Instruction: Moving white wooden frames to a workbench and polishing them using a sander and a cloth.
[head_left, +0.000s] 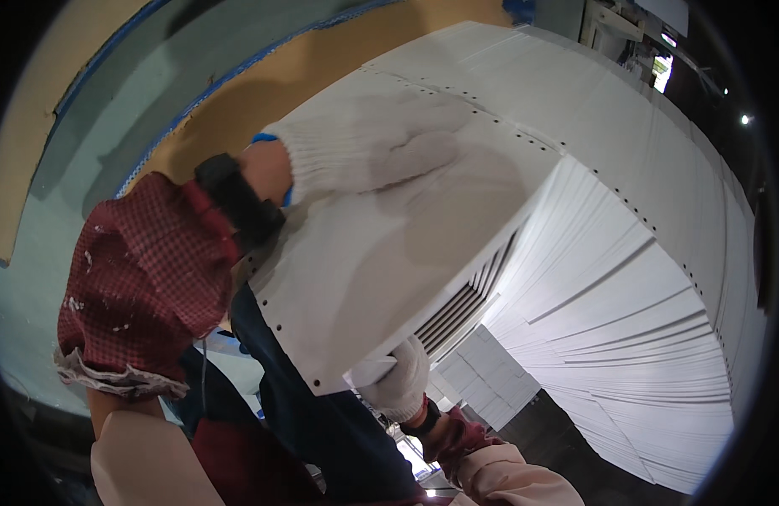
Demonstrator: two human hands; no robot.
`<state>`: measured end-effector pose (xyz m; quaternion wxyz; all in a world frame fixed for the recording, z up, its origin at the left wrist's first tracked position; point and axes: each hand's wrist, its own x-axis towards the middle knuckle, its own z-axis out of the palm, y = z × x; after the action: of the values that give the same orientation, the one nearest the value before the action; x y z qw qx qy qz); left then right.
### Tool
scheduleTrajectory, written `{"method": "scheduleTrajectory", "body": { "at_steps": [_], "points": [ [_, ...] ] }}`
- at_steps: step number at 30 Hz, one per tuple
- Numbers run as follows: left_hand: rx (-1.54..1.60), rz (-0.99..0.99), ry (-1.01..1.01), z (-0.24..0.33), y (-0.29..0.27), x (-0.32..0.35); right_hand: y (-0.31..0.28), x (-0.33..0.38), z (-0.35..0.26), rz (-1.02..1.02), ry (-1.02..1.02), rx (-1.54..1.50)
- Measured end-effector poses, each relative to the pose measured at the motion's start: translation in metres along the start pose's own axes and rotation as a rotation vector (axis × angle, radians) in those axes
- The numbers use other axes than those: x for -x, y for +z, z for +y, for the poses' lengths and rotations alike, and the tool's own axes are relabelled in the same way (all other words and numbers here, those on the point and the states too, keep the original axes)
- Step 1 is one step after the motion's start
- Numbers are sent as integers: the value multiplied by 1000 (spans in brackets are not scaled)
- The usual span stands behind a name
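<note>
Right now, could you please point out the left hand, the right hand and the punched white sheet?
left hand (pixel 381 148), head view, back of glove.
right hand (pixel 399 384), head view, gloved knuckles.
punched white sheet (pixel 381 270), head view, bare middle.

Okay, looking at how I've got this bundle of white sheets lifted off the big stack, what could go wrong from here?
The lifted bundle of white punched paper sheets is fanned open at its lower edge, so loose sheets might slide out. The right hand in a white knit glove grips only one corner from below while the left hand in a white knit glove lies flat on top, so the bundle could sag or tip. The tall stack of white sheets beside it looks unevenly stepped and might shift.
</note>
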<state>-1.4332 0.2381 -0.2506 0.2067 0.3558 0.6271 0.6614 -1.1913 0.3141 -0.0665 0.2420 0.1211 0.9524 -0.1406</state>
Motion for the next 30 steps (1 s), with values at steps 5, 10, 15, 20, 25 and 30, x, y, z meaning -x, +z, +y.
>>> {"method": "scheduleTrajectory", "body": {
  "at_steps": [5,10,15,20,25,30],
  "points": [
    [621,53,61,-21,29,36,-2,1,10,26,23,92],
    [-380,-98,236,11,-3,86,2,1,-4,35,40,81],
    [88,-80,-315,50,-9,130,8,0,-9,119,113,82],
    [138,-94,-467,83,-25,185,20,4,-14,226,91,137],
    [-307,-506,-458,111,-2,303,17,5,-17,278,53,179],
    [-180,-179,-637,167,-31,488,-16,7,-36,52,242,143]
  ]
}}
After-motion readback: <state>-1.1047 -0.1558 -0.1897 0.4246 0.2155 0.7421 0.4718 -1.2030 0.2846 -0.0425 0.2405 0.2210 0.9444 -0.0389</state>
